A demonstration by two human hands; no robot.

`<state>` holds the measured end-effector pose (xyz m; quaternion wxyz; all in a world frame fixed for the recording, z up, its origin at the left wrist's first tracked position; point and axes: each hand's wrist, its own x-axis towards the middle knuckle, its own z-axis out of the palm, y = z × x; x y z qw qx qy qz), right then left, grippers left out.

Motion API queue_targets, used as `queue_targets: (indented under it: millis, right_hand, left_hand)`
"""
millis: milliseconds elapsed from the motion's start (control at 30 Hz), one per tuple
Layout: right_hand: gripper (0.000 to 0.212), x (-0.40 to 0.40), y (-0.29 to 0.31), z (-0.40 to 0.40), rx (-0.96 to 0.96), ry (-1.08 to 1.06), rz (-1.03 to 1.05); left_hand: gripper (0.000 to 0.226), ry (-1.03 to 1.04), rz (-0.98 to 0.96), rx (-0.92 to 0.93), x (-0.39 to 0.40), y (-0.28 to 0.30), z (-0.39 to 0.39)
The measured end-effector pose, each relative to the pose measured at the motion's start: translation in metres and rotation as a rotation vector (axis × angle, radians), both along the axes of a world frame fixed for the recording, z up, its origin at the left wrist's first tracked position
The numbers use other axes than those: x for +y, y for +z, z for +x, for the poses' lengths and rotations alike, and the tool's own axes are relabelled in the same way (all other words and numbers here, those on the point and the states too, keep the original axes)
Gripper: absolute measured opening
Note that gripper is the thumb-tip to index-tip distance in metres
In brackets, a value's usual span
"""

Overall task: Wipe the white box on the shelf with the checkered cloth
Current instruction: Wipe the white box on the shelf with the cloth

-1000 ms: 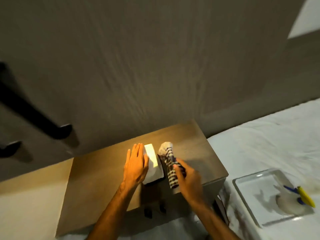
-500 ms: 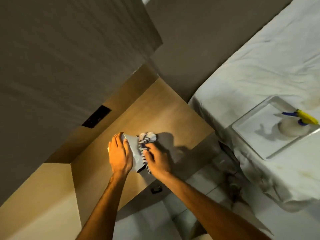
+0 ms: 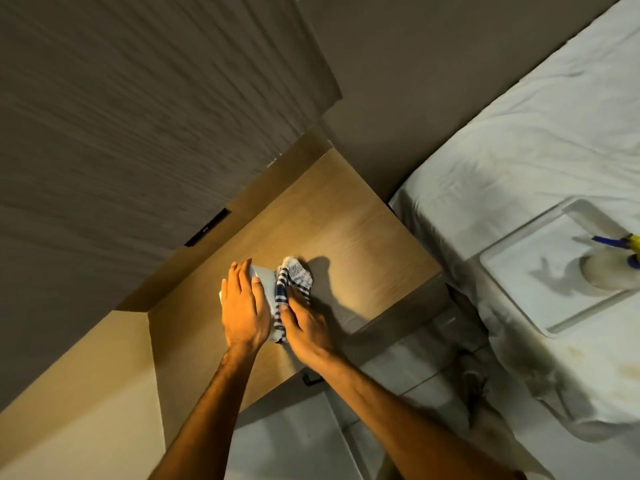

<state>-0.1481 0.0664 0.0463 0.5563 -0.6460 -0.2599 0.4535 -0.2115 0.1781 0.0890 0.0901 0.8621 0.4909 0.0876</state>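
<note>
A small white box (image 3: 266, 285) lies on the wooden shelf top (image 3: 353, 233). My left hand (image 3: 244, 308) rests flat on the box's left part, fingers together, covering most of it. A blue-and-white checkered cloth (image 3: 292, 281) is bunched against the box's right side. My right hand (image 3: 304, 323) grips the cloth's lower end and presses it on the box's right edge.
A grey wood-grain cabinet wall (image 3: 138, 133) rises behind the shelf, with a dark slot (image 3: 207, 227) in it. To the right is a bed with a white sheet (image 3: 540, 140), bearing a white tray (image 3: 519, 306) and a spray bottle (image 3: 620, 261). Tiled floor (image 3: 298, 441) lies below.
The camera has swung and come closer. My right hand with the cloth has slid down along the box's right side; my left hand stays on the box.
</note>
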Motion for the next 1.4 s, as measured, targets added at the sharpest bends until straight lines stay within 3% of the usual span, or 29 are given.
queue_targets:
  millis: [233,400,500,633,833,1000,1133,1267,1400]
  right_hand:
    - [0.044,0.054,0.004,0.027,-0.001,0.047,-0.046]
    - [0.042,0.032,-0.007,0.017,-0.02,-0.007,-0.16]
    - [0.042,0.008,0.003,-0.002,-0.044,-0.06,-0.052]
    - [0.04,0.041,0.019,0.01,-0.045,-0.044,0.034]
    - [0.032,0.06,0.002,0.028,0.032,-0.058,-0.185]
    - [0.037,0.018,0.0,-0.001,0.015,-0.085,-0.042]
    - [0.037,0.057,0.015,0.021,0.017,-0.006,0.024]
    - [0.038,0.075,0.003,0.039,-0.002,0.05,-0.138]
    - [0.037,0.027,-0.001,0.01,0.001,-0.085,-0.171]
  left_hand:
    - [0.065,0.005,-0.028,-0.016,0.002,-0.003,-0.002]
    - [0.063,0.006,-0.024,-0.011,0.003,-0.004,-0.003]
    - [0.062,0.003,-0.031,-0.014,0.002,-0.003,-0.002]
    - [0.064,-0.03,-0.026,0.016,0.002,-0.001,-0.003]
    - [0.063,0.014,-0.035,-0.021,0.002,-0.004,-0.002]
    - [0.064,0.007,-0.029,-0.019,0.003,-0.006,-0.004]
    - [0.066,-0.013,-0.023,-0.013,0.003,-0.005,-0.005]
    - [0.065,0.012,-0.039,-0.027,0.002,-0.005,-0.003]
    - [0.065,0.009,-0.042,-0.028,0.004,-0.005,-0.002]
